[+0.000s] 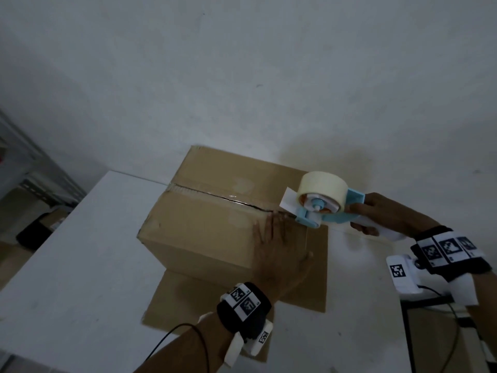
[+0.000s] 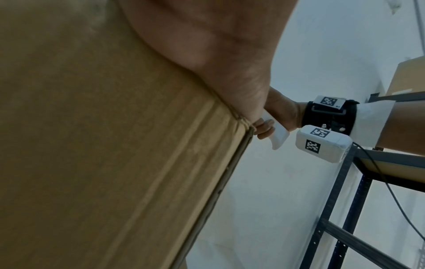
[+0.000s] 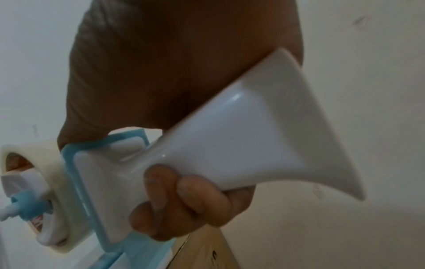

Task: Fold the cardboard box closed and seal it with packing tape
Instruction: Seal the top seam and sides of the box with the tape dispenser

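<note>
A brown cardboard box (image 1: 204, 219) stands on the white table (image 1: 80, 251) with its top flaps folded shut. Clear tape covers the far part of the centre seam (image 1: 215, 196). My left hand (image 1: 271, 238) lies flat on the near flap beside the seam, fingers straight, its palm (image 2: 195, 45) against the cardboard (image 2: 92, 145). My right hand (image 1: 376, 211) grips the white handle (image 3: 241, 136) of a blue tape dispenser (image 1: 330, 208) that carries a cream tape roll (image 1: 321, 184). The dispenser's front end sits at the seam's right end, close to my left fingertips.
A flat cardboard sheet (image 1: 304, 292) lies under the box. A dark metal shelving rack (image 2: 368, 191) stands to the right of the table, another rack (image 1: 35, 179) at the left. A white wall (image 1: 242, 76) rises behind. A cable (image 1: 172, 337) trails from my left wrist.
</note>
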